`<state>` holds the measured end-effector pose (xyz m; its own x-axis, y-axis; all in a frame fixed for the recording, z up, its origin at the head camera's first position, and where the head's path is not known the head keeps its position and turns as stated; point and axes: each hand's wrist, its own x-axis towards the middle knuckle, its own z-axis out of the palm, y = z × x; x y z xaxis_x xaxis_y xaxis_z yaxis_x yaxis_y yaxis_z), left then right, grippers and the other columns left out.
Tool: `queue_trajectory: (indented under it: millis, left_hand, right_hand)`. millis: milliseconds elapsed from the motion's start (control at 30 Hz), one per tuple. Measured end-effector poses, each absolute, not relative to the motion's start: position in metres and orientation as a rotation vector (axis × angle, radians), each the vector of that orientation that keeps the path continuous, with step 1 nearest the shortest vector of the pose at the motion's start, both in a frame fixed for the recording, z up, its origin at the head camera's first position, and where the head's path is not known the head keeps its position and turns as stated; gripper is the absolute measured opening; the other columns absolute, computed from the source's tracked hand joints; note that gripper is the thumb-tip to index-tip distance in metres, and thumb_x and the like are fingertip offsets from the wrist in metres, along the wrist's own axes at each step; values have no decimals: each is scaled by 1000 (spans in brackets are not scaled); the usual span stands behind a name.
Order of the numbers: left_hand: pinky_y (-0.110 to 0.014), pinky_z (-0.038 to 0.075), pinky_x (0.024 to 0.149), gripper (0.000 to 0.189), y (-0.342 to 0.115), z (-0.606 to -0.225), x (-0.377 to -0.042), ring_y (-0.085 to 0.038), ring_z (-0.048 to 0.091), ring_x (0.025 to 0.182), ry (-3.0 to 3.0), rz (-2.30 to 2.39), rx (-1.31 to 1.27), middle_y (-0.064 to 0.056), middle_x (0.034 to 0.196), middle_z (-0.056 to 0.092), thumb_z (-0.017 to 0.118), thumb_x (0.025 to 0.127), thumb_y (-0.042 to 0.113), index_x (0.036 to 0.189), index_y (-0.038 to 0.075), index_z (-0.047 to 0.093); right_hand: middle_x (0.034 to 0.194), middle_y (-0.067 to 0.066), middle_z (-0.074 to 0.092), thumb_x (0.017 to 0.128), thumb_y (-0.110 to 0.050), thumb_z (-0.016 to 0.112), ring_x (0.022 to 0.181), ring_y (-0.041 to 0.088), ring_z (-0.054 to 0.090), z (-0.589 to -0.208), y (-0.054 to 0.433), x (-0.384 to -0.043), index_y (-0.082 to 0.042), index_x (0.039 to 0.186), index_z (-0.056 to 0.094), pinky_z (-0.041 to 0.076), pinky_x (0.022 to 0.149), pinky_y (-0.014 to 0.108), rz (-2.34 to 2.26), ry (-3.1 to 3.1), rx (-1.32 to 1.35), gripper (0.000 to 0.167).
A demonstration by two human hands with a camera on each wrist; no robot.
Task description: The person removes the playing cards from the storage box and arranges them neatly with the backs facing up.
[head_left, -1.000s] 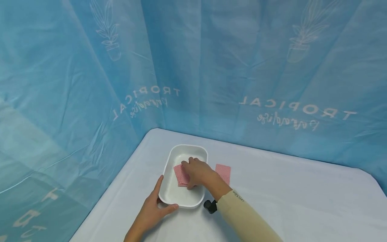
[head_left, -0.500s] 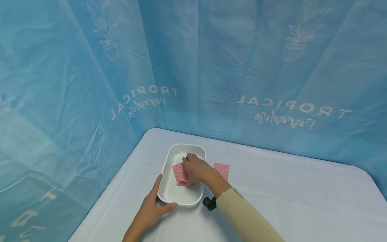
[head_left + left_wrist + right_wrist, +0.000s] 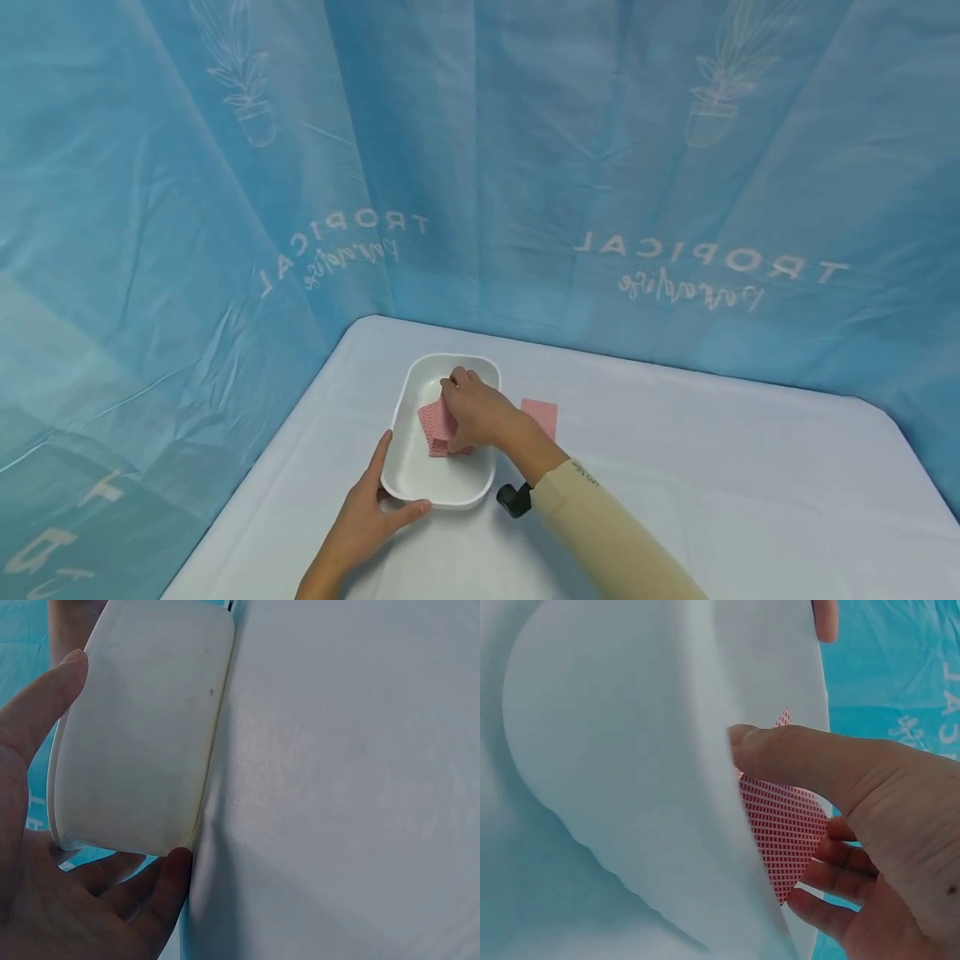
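Note:
A white rectangular tray [image 3: 450, 483] with raised walls stands on the table. My left hand [image 3: 363, 517] holds its near left corner, thumb along the near wall and fingers at the left side; the tray's outer wall [image 3: 142, 727] fills much of the left wrist view. Inside the tray lie red-and-white patterned playing cards [image 3: 430, 417], overlapping at different angles. Reaching in from the right, my right hand [image 3: 476, 408] pinches at these cards between thumb and fingers. A red grid-patterned card [image 3: 784, 832] shows between thumb and fingers in the right wrist view; the tray wall hides part of it.
Another red-patterned card [image 3: 540, 415] lies on the white-covered table [image 3: 712, 483], right of the tray and partly behind the right wrist. A black device [image 3: 513, 500] sits under that wrist. Blue printed curtains [image 3: 540, 150] rise behind the table and on its left.
My right hand has gathered its fingers closer together and shifted slightly toward the tray's far end, turning a card over the others. The left hand keeps its hold. The whole head view has drifted.

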<state>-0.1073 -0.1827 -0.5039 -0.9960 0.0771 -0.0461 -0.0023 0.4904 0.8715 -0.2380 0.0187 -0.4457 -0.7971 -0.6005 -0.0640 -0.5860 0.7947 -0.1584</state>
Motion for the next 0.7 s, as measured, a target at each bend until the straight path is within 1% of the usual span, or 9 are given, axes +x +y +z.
queue_trajectory:
  millis: [100, 267, 367, 600, 700]
  left_hand:
    - [-47, 38, 99, 114, -183, -504, -107, -16, 57, 110, 2645, 1546, 72, -9, 145, 41, 84, 70, 47, 155, 31, 10]
    - [-47, 38, 99, 113, -183, -504, -108, -17, 56, 112, 2636, 1553, 73, -10, 146, 40, 84, 71, 43, 155, 32, 9]
    - [-47, 39, 98, 113, -184, -505, -109, -16, 57, 110, 2637, 1554, 69, -10, 145, 42, 84, 71, 43, 154, 34, 9]
    - [-46, 40, 97, 115, -184, -505, -108, -14, 58, 106, 2639, 1550, 64, -8, 143, 44, 84, 69, 47, 155, 28, 11]
    - [-46, 40, 96, 114, -183, -505, -109, -14, 58, 105, 2647, 1551, 78, -8, 141, 45, 84, 70, 48, 155, 29, 10]
  right_hand:
    - [125, 4, 41, 68, -49, 84, 111, 16, 40, -441, 19, -238, -6, 141, 43, 46, 92, 26, -190, 2877, -958, 94]
    - [129, 5, 40, 71, -47, 83, 118, 18, 39, -433, 20, -237, -6, 143, 40, 46, 94, 27, -197, 2878, -965, 94]
    - [132, 5, 39, 71, -47, 82, 121, 19, 39, -429, 22, -235, -6, 144, 39, 46, 95, 29, -213, 2881, -967, 94]
    - [135, 5, 40, 72, -46, 82, 125, 20, 38, -420, 29, -233, -7, 145, 40, 45, 97, 33, -230, 2876, -949, 93]
    - [135, 5, 40, 71, -43, 83, 125, 20, 38, -416, 33, -233, -7, 145, 39, 46, 97, 33, -242, 2885, -938, 93]
